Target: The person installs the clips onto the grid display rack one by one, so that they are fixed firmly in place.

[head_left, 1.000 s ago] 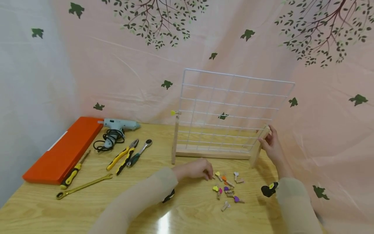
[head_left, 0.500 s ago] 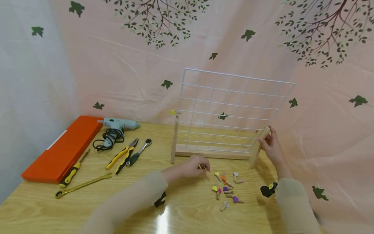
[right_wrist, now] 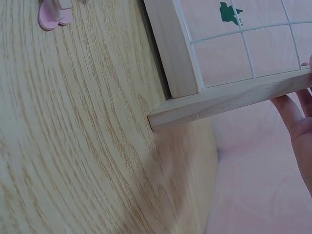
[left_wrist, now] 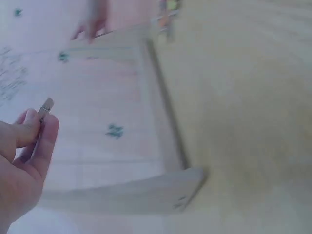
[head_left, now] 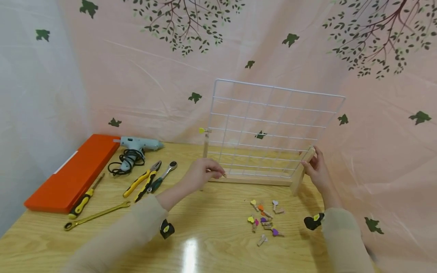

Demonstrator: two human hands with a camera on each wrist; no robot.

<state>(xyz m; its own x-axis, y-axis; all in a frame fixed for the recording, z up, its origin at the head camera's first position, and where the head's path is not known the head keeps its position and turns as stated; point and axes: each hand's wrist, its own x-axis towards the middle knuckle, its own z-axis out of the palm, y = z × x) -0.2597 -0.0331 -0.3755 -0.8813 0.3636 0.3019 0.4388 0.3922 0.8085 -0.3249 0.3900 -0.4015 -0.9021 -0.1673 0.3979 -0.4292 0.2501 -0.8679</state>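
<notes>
A small wooden clothespin (left_wrist: 46, 105) is pinched between thumb and fingertips of my left hand (head_left: 202, 175), in front of the stand's left wooden post (head_left: 206, 147). My right hand (head_left: 318, 170) grips the right wooden post (head_left: 302, 170), thumb on the near side. Between the posts, above a wooden crossbar (head_left: 259, 181), stands a white wire grid (head_left: 273, 87), tilted back. One clothespin with a yellow heart (head_left: 202, 130) is clipped at the grid's left edge, by the top of the left post. Several heart clothespins, one with a purple heart (head_left: 275, 232), lie scattered on the table in front.
To the left lie an orange case (head_left: 68, 178), a glue gun (head_left: 140, 145) with its black cord wound up, pliers (head_left: 141, 182), a ratchet (head_left: 164, 177), a screwdriver (head_left: 82, 203) and a brass-coloured wrench (head_left: 99, 216). A pink printed curtain (head_left: 153, 94) hangs behind the table.
My left hand has lifted from beside the scattered clothespins and moved left and up to the stand, carrying a clothespin. The right hand keeps its grip on the right post.
</notes>
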